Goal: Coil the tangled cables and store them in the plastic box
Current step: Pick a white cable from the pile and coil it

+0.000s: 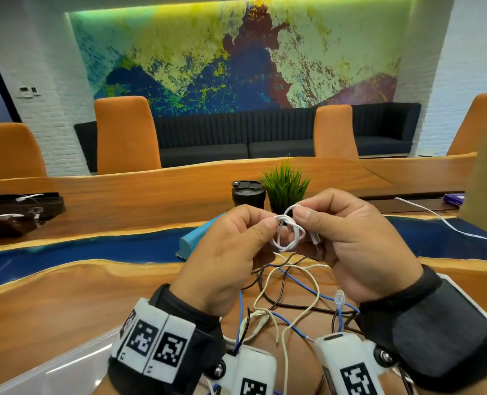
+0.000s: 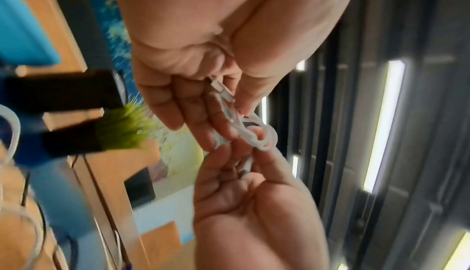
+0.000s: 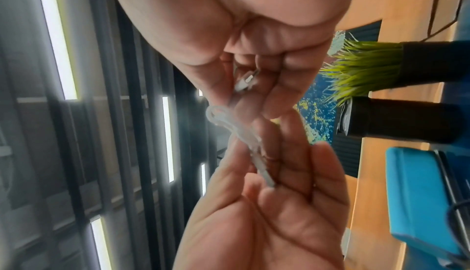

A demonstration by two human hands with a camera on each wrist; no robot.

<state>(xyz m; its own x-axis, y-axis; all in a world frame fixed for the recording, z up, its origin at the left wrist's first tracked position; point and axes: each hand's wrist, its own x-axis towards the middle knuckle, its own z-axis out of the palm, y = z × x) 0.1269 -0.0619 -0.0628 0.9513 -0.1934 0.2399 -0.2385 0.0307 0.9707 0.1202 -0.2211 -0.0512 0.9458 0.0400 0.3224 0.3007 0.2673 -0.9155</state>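
A short white cable [image 1: 289, 233] is wound into a small coil and held above the table. My left hand [image 1: 271, 223] pinches the coil's left side between thumb and fingers. My right hand [image 1: 300, 216] pinches the top loop, and a plug [image 1: 316, 240] hangs under its fingers. The left wrist view shows my left hand [image 2: 229, 117] holding a white plug against the white cable's loops [image 2: 262, 137], with my right hand [image 2: 244, 153] below. In the right wrist view my right hand [image 3: 244, 101] holds a metal-tipped plug above the white cable [image 3: 218, 115], and my left hand [image 3: 254, 149] lies below it.
A tangle of blue, brown and cream cables [image 1: 288, 295] lies on the wooden table [image 1: 65, 295] under my hands. Behind it stand a blue case [image 1: 196, 238], a black cup [image 1: 248, 195] and a potted plant [image 1: 285, 186]. Clear plastic [image 1: 51, 366] shows at lower left. Another white cable [image 1: 450, 226] trails right.
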